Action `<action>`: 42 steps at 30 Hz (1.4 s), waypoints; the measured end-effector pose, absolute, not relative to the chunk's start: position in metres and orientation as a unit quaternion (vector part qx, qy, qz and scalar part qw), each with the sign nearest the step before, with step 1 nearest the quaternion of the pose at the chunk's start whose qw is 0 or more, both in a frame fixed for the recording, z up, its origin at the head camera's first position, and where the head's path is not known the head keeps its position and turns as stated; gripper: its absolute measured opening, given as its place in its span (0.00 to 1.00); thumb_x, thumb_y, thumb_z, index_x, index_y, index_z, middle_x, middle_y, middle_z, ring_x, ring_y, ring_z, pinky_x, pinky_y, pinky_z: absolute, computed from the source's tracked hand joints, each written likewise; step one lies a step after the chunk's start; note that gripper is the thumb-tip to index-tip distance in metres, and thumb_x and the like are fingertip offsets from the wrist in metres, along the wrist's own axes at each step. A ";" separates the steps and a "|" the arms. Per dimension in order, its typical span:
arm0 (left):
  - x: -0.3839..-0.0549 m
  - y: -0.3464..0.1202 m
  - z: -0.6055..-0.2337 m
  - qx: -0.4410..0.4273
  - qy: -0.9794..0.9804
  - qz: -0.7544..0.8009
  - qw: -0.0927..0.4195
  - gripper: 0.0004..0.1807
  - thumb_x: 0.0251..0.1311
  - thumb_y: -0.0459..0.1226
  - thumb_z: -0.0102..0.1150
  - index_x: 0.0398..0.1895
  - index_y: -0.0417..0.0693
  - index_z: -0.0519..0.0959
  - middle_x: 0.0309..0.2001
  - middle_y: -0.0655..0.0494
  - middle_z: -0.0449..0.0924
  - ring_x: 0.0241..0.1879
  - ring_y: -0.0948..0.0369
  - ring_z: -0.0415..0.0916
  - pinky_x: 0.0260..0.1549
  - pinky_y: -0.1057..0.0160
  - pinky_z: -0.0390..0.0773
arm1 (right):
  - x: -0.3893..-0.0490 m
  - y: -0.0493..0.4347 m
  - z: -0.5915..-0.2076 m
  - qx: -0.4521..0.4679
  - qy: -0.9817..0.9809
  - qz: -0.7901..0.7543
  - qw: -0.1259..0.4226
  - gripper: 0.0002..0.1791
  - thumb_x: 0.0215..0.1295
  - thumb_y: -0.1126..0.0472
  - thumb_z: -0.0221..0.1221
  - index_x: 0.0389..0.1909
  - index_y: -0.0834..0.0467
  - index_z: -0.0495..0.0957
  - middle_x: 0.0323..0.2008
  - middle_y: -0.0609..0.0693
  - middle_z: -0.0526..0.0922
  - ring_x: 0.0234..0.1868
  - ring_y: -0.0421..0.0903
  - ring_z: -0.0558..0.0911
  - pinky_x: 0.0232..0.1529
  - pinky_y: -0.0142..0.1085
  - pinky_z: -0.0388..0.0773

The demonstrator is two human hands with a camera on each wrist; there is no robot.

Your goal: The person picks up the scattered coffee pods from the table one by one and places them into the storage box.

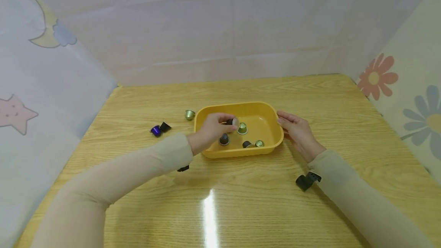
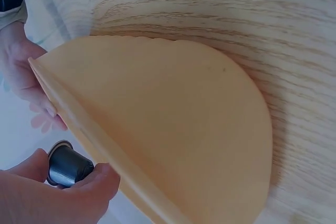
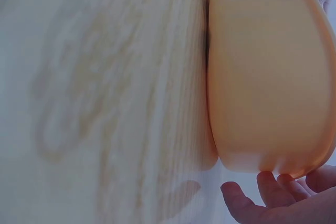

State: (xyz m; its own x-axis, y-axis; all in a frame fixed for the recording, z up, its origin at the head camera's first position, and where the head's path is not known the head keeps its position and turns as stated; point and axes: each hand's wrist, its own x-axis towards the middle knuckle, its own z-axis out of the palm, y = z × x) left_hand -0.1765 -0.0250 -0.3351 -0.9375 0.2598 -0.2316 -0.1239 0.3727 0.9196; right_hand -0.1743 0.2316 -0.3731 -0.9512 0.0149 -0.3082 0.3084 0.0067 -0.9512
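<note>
My left hand pinches a black coffee capsule between thumb and fingers, over the left part of a yellow plastic tray. Its pale lid faces right in the head view. My right hand is at the tray's right end, fingertips touching the outer wall and the rim. Inside the tray lie a dark grey capsule, a green capsule, a dark capsule on its side and a second green capsule. The left wrist view shows the tray's outer wall close up.
Left of the tray on the wooden table lie a light green capsule, a black capsule and a purple capsule. A dark wrist camera hangs by the right sleeve. Cloth walls surround the table.
</note>
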 end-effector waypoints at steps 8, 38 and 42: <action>-0.179 -0.013 -0.329 0.061 0.802 0.560 0.198 0.23 0.63 0.33 0.63 0.61 0.38 0.74 0.58 0.48 0.76 0.58 0.54 0.71 0.58 0.56 0.73 | -0.174 0.232 -0.372 0.111 0.701 -0.696 0.105 0.31 0.74 0.56 0.53 0.73 0.59 0.59 0.62 0.51 0.71 0.46 0.35 0.76 0.46 0.29 0.77; -0.197 0.028 -0.324 0.074 0.771 0.581 0.250 0.16 0.65 0.32 0.60 0.54 0.35 0.77 0.48 0.50 0.78 0.55 0.52 0.73 0.61 0.51 0.69 | -0.174 0.232 -0.374 0.117 0.703 -0.693 0.112 0.30 0.74 0.57 0.52 0.74 0.58 0.58 0.68 0.54 0.65 0.46 0.34 0.75 0.46 0.27 0.77; -0.198 0.033 -0.323 0.064 0.782 0.571 0.242 0.16 0.64 0.31 0.61 0.54 0.36 0.77 0.50 0.50 0.78 0.55 0.54 0.73 0.61 0.53 0.70 | -0.174 0.232 -0.374 0.117 0.703 -0.692 0.114 0.30 0.75 0.58 0.51 0.74 0.58 0.58 0.68 0.54 0.66 0.46 0.34 0.75 0.45 0.27 0.77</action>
State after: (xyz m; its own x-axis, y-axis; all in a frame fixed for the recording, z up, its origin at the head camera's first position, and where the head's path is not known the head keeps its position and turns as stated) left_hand -0.1983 0.0328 -0.3229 -0.8746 0.3763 -0.3056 -0.1765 0.3399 0.9238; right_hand -0.1742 0.2324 -0.3739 -0.9467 0.0071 -0.3219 0.3220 0.0139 -0.9466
